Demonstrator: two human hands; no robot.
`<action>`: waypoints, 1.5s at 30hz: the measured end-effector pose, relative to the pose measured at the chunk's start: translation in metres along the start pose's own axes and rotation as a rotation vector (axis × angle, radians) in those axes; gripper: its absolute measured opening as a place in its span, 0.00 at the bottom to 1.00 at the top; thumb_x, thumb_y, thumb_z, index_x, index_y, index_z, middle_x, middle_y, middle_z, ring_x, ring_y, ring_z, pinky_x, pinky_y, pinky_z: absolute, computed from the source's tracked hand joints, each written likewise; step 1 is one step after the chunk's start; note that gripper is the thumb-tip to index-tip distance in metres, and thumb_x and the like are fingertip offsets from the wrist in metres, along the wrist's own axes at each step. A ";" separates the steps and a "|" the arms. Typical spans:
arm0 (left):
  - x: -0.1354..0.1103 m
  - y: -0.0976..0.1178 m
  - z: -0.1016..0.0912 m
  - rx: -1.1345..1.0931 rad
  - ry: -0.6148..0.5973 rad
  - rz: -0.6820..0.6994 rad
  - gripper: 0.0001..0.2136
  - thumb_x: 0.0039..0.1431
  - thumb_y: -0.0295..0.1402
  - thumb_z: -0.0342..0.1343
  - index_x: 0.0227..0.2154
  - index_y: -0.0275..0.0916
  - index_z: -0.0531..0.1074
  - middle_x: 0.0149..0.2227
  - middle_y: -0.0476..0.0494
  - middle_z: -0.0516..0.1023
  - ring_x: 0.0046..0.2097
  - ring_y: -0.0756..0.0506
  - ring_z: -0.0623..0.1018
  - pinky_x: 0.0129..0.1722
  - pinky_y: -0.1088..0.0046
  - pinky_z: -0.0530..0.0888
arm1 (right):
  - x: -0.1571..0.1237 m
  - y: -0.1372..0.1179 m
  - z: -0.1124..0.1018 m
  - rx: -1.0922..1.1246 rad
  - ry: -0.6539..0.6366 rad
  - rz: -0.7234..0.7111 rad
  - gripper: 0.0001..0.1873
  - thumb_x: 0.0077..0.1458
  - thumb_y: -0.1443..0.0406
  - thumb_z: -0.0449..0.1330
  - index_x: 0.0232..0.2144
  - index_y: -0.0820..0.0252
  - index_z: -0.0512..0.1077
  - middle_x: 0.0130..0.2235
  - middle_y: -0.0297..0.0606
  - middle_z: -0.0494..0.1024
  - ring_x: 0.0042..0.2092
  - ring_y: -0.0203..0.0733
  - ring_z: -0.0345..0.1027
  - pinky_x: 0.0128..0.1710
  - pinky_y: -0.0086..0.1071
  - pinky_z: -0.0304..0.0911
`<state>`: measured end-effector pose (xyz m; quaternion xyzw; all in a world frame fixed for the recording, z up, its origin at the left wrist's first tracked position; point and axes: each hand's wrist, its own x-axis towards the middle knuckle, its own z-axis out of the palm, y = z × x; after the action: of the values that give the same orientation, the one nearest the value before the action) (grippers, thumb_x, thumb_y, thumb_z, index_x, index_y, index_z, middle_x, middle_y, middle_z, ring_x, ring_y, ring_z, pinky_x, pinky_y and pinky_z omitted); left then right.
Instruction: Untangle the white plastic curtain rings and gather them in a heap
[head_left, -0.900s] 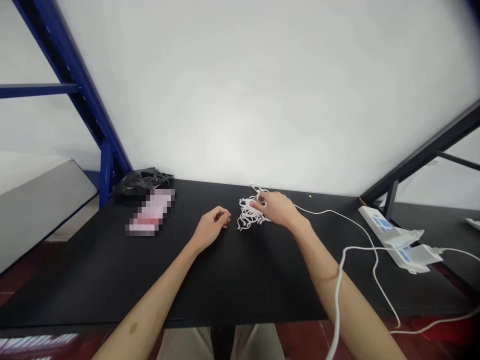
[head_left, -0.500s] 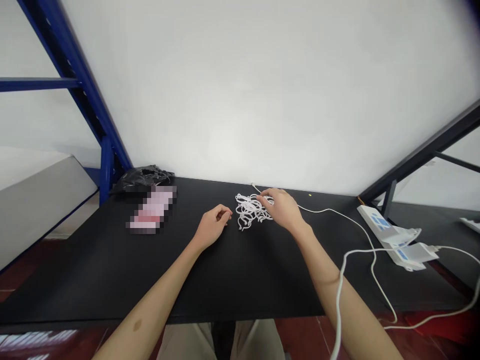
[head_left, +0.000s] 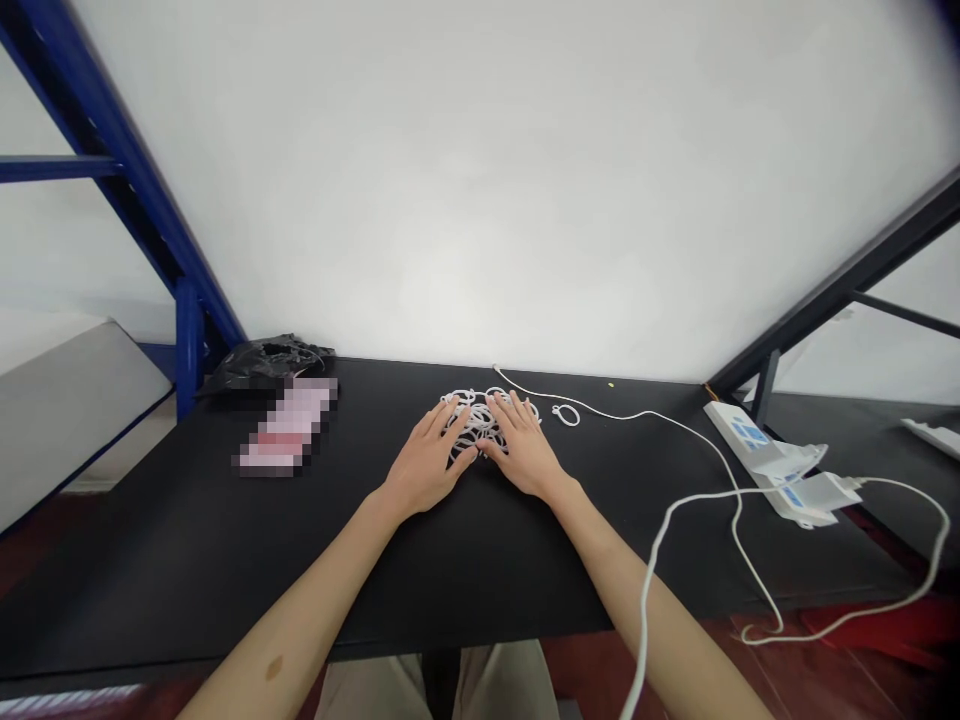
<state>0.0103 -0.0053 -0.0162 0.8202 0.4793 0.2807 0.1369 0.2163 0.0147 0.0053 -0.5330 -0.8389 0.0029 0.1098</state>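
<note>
A pile of white rings, which look like plastic curtain rings with small eyelets, lies on the black table. Over its left side rests my left hand, open, with fingers spread. My right hand lies open across the right side, its fingers pointing away from me. Both thumbs come close together at the pile's near edge. The hands hide part of the pile. One single white ring lies apart, to the right of my right hand.
A white cable runs across the table to a power strip with adapters at right. A black plastic bag and a blurred pink item lie at left. A white wall stands behind; a blue frame post rises at left.
Both hands have opened flat onto the pile, the left moving in from beside it. The pile looks more spread out, and one ring now lies apart at the right.
</note>
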 end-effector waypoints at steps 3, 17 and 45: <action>0.003 -0.001 0.006 0.058 -0.067 -0.016 0.29 0.68 0.49 0.38 0.68 0.44 0.48 0.71 0.42 0.47 0.70 0.38 0.49 0.67 0.52 0.49 | -0.002 0.011 -0.001 -0.027 0.067 0.143 0.36 0.66 0.47 0.39 0.67 0.60 0.53 0.70 0.44 0.50 0.71 0.54 0.32 0.68 0.52 0.33; 0.024 0.002 -0.001 0.232 -0.057 -0.060 0.34 0.67 0.54 0.33 0.69 0.43 0.42 0.72 0.43 0.39 0.71 0.39 0.40 0.68 0.49 0.41 | -0.012 0.034 0.001 0.039 0.104 0.266 0.31 0.66 0.50 0.44 0.62 0.63 0.63 0.61 0.48 0.67 0.64 0.58 0.52 0.63 0.51 0.48; 0.034 0.001 0.004 0.182 -0.017 -0.009 0.26 0.68 0.49 0.39 0.63 0.41 0.60 0.66 0.39 0.60 0.67 0.37 0.58 0.64 0.50 0.58 | -0.002 0.030 0.001 0.230 0.434 0.124 0.20 0.60 0.59 0.57 0.53 0.59 0.71 0.58 0.48 0.68 0.60 0.54 0.59 0.60 0.50 0.58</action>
<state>0.0258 0.0240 -0.0077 0.8294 0.5053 0.2285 0.0669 0.2439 0.0262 0.0008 -0.5558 -0.7555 -0.0094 0.3467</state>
